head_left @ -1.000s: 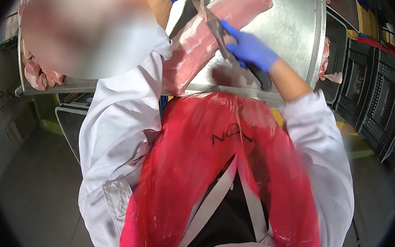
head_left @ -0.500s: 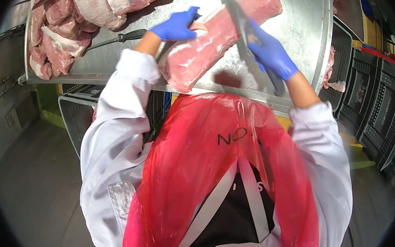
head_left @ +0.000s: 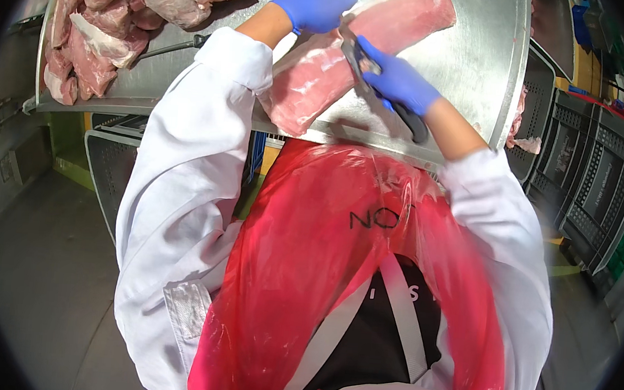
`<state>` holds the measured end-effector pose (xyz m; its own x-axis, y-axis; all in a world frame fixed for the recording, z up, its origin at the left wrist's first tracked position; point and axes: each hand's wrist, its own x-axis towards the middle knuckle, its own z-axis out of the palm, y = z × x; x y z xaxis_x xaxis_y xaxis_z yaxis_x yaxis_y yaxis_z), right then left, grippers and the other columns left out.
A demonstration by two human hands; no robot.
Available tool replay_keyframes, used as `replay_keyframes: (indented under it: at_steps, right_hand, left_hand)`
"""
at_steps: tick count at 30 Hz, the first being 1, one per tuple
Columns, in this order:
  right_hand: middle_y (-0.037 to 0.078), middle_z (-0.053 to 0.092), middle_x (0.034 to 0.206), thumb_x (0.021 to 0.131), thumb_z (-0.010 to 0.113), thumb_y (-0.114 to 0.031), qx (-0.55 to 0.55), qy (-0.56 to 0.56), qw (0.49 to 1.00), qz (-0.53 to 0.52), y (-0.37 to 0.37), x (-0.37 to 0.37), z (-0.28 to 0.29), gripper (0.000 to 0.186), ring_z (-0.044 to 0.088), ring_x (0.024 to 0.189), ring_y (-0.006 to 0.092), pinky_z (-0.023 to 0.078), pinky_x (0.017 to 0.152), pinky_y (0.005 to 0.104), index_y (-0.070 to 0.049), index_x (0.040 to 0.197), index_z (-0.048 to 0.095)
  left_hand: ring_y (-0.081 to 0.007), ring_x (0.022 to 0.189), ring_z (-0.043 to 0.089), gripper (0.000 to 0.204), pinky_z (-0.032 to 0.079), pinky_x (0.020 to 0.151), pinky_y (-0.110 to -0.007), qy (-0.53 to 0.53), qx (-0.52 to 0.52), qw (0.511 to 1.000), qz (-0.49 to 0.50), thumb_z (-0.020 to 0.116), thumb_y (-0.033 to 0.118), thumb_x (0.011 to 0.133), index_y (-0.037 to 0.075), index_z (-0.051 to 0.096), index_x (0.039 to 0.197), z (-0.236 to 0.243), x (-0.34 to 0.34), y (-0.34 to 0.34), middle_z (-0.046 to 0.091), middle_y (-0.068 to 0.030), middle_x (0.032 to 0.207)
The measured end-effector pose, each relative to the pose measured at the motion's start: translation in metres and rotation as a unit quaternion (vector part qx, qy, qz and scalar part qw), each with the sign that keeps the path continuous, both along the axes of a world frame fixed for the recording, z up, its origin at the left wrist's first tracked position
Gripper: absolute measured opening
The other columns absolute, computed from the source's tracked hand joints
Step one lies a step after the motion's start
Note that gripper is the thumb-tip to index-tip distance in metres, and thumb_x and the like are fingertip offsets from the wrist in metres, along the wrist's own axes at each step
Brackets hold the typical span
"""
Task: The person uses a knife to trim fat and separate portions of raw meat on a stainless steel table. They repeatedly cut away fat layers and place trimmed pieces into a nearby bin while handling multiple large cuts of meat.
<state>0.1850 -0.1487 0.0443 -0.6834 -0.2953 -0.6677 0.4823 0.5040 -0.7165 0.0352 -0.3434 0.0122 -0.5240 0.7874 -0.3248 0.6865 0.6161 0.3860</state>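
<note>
My right hand (head_left: 397, 84), in a blue glove, grips the dark handle of a knife (head_left: 409, 122); its blade angles up-left onto a long pink boneless piece of meat (head_left: 305, 95) lying diagonally on the steel tray. My left hand (head_left: 316, 8), also gloved in blue, is closed at the meat's upper left edge beside the blade's tip, seemingly pinching a pale strip there; its fingertips are partly hidden. A thin dark tool (head_left: 173, 48) with a black handle lies on the tray to the left, partly behind my left sleeve.
Cut meat (head_left: 95, 61) is piled at the tray's left. The steel tray (head_left: 486, 77) has a raised rim. Grey perforated crates (head_left: 578, 172) stand at the right, one holding meat scraps (head_left: 525, 143); another crate (head_left: 105, 171) sits below the tray's left side.
Over the last second my left hand dropped onto the meat, then moved up-right toward its upper edge. The knife shifted right, then came back down-left across the meat.
</note>
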Motion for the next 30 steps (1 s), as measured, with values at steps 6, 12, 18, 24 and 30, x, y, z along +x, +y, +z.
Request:
replay_keyframes:
  at_steps: [6,12,18,24,30]
  right_hand:
    - [0.012,0.066,0.075,0.095,0.054,-0.014,0.014,-0.023,0.998,0.052,-0.007,0.016,0.009,0.073,0.056,0.05,0.0149,0.051,0.053,0.0326,-0.021,0.162,0.024]
    - [0.011,0.064,0.074,0.097,0.053,-0.015,-0.026,0.011,0.999,0.025,-0.026,-0.004,-0.028,0.071,0.058,0.052,0.0155,0.051,0.053,0.0322,-0.021,0.162,0.023]
    - [0.007,0.062,0.074,0.099,0.054,-0.016,-0.015,-0.065,0.996,0.053,-0.022,0.029,0.012,0.07,0.055,0.056,0.0111,0.048,0.054,0.0286,-0.03,0.161,0.025]
    - [0.009,0.064,0.075,0.099,0.051,-0.017,-0.006,-0.01,0.994,0.112,-0.027,0.033,-0.007,0.073,0.056,0.052,0.0157,0.053,0.056,0.0328,-0.026,0.163,0.018]
    - [0.01,0.066,0.077,0.099,0.052,-0.019,-0.045,0.053,0.992,0.106,-0.06,0.012,-0.021,0.071,0.058,0.055,0.0159,0.053,0.059,0.0329,-0.024,0.162,0.021]
  left_hand:
    - [-0.0407,0.079,0.065,0.02,0.05,0.071,-0.05,-0.038,0.042,0.998,0.003,0.057,0.011,0.09,0.005,0.047,0.106,-0.006,-0.02,-0.019,0.065,-0.0221,0.083]
    - [-0.0369,0.073,0.07,0.025,0.054,0.062,-0.046,-0.017,-0.066,0.998,0.013,0.057,0.01,0.085,-0.001,0.058,0.107,0.08,0.005,0.005,0.068,-0.0216,0.08]
    - [-0.04,0.073,0.07,0.02,0.054,0.064,-0.049,0.06,0.02,0.998,0.009,0.058,0.01,0.084,0.0,0.058,0.101,0.073,0.007,-0.026,0.067,-0.0228,0.077]
    - [-0.0402,0.074,0.068,0.015,0.053,0.066,-0.049,0.025,0.026,0.996,0.088,0.061,0.012,0.083,0.003,0.06,0.094,0.121,0.02,-0.028,0.067,-0.0209,0.077]
    - [-0.0403,0.074,0.065,0.013,0.052,0.066,-0.047,0.132,0.095,0.986,0.022,0.062,0.011,0.081,0.004,0.06,0.092,0.133,0.039,-0.032,0.065,-0.0199,0.076]
